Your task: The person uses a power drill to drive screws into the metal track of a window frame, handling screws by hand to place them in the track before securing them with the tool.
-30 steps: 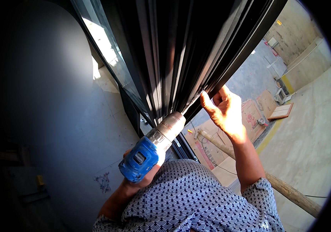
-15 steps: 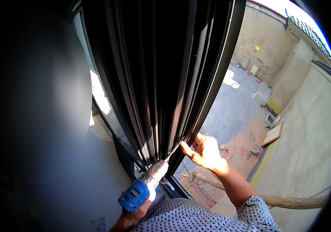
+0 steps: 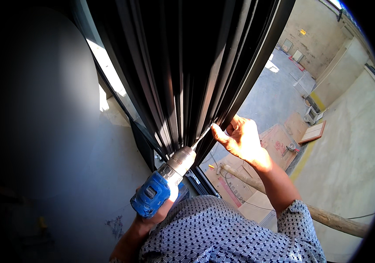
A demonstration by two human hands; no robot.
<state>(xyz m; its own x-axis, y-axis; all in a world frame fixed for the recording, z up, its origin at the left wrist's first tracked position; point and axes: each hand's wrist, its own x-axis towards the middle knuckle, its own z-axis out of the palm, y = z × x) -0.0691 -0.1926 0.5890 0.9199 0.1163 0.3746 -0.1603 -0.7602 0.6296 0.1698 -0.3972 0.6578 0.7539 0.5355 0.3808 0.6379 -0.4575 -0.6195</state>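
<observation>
A blue power drill (image 3: pixel 153 193) with a metal chuck is in my left hand (image 3: pixel 163 210), its fingers wrapped round the grip. The long thin bit (image 3: pixel 202 136) points up and away to the right, into the grooves of a dark metal window frame (image 3: pixel 235 94). My right hand (image 3: pixel 242 138) is at the frame's outer right edge. Its thumb reaches to the bit's tip, and the other fingers curl at the edge, partly hidden. Whether a screw sits at the tip, I cannot make out.
Below on the right lies a yard with boards (image 3: pixel 275 147) and a wooden pole (image 3: pixel 332 220). A panel (image 3: pixel 312 133) leans at the pale wall (image 3: pixel 350 144). Glass (image 3: pixel 124 103) stands left of the frame. A large blurred grey shape (image 3: pixel 56 109) covers much of the left side.
My view has shifted, so the drill and both hands appear higher in the picture. The bit's tip and my right thumb stay together at the frame.
</observation>
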